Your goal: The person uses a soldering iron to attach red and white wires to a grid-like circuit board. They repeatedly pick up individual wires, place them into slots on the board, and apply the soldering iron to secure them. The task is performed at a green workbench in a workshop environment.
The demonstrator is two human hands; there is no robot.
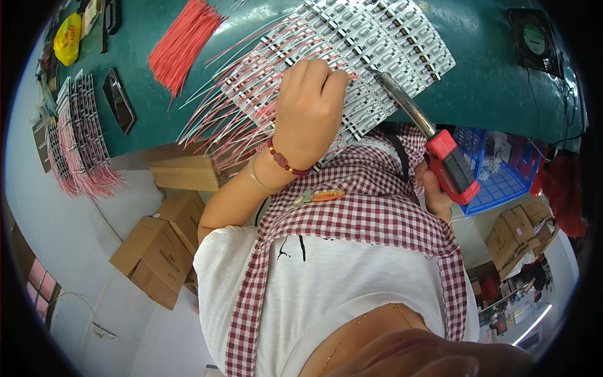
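My left hand (309, 107) is closed in a pinch over a panel of small metal-and-white parts (402, 53). A short end of red wire (353, 77) shows at its fingertips; the rest of that wire lies under the hand. In my right hand (433, 191) is a soldering iron (453, 166) with a red and black handle, partly hiding the fingers. Its tip is at the panel, just right of my left fingertips; whether it touches cannot be told. Red and white wires (232, 116) stick out from the panel's left side.
A bundle of loose red wires (186, 44) lies on the green table (490, 94). Farther left are a phone (119, 100), wired panels (81, 138) and a yellow object (67, 39). A black fan-like device (535, 39) sits far right. Below are a blue basket (499, 188) and cardboard boxes (154, 254).
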